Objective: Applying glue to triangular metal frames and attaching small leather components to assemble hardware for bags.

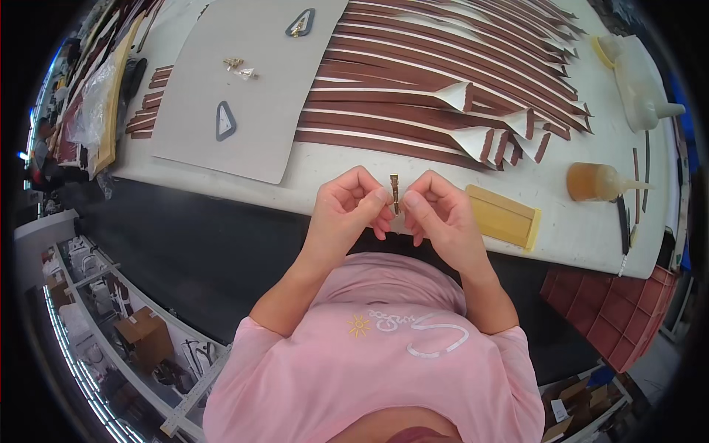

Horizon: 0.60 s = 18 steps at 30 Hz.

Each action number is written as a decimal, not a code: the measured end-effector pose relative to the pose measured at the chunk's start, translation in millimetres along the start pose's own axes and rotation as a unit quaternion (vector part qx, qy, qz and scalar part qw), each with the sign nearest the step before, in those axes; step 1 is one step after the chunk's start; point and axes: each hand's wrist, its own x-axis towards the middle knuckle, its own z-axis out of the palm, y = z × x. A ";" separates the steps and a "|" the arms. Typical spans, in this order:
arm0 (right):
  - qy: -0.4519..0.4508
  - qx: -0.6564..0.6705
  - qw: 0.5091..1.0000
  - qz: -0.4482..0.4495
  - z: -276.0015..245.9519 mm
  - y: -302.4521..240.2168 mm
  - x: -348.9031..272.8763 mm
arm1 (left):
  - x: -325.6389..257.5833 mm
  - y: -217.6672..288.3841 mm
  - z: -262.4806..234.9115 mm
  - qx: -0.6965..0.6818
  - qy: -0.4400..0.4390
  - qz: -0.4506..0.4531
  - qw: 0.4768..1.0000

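A small gold-coloured metal fitting [395,193] stands upright between my two hands, just above the near edge of the table. My left hand [348,204] pinches it from the left between thumb and fingers. From the right, the thumb and forefinger of my right hand [440,214] close on it too. The fitting's exact kind is too small to tell. Beyond my hands, a grey board [251,148] carries a few similar gold fittings [238,68], a dark-grey rounded frame [225,120] and another such frame [300,23] with gold pieces on it.
Long brown strips [413,52] with white undersides cover the far table. Right of my hands lies a yellow tray [502,215]. An amber squeeze bottle [592,181] and a whitish bottle [641,81] are at the right. A red crate [613,314] sits below the table edge.
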 end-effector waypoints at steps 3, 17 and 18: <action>0.005 0.020 1.000 0.009 0.6 -3.8 0.3 | 0.4 0.8 0.1 -0.006 0.003 -0.015 1.000; 0.007 -0.022 1.000 0.003 1.6 -1.6 4.7 | 2.7 -1.7 2.2 0.021 0.016 0.005 1.000; 0.007 -0.022 1.000 0.003 0.9 -1.9 4.7 | 2.5 -1.5 2.1 0.021 0.016 0.005 1.000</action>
